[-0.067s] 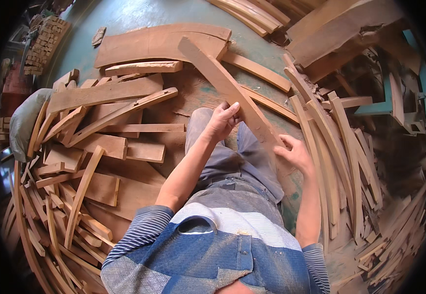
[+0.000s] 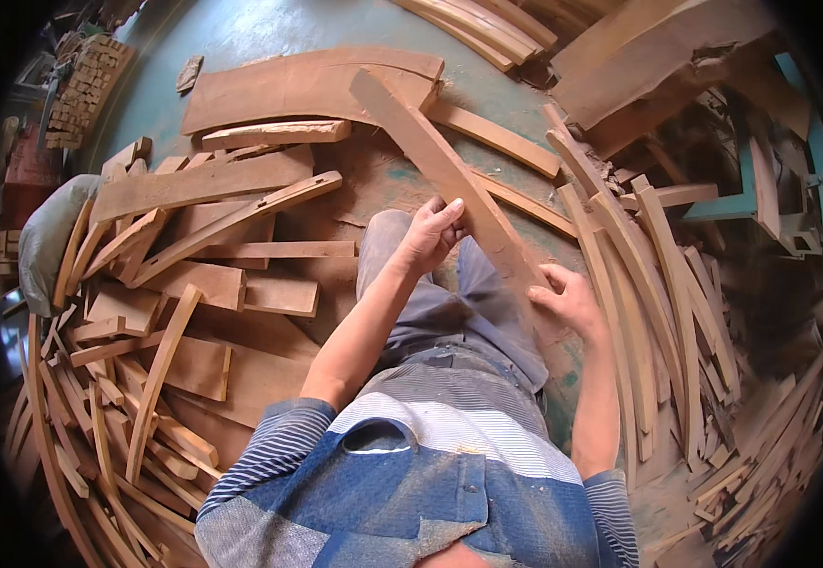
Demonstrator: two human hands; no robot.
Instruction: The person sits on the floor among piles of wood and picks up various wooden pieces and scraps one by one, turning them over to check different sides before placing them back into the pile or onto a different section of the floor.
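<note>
A long flat wooden board (image 2: 438,156) slants across in front of me, its far end up and to the left, its near end by my right hand. My left hand (image 2: 433,230) grips the board's left edge near the middle, thumb laid over the top face. At the near right end, my right hand (image 2: 566,296) holds the board between thumb and fingers. Beyond it lies a wide curved plank (image 2: 288,85) on the floor, partly covered by the board's far tip.
Cut wood pieces (image 2: 194,275) lie heaped on my left beside a grey-green sack (image 2: 52,241). Long curved strips (image 2: 634,303) stand stacked on my right. Large slabs (image 2: 648,71) rest at the far right near a teal metal frame (image 2: 729,206). Sawdust covers the floor (image 2: 336,204).
The board's far end has shifted very slightly to the right. Both hands keep their hold on it.
</note>
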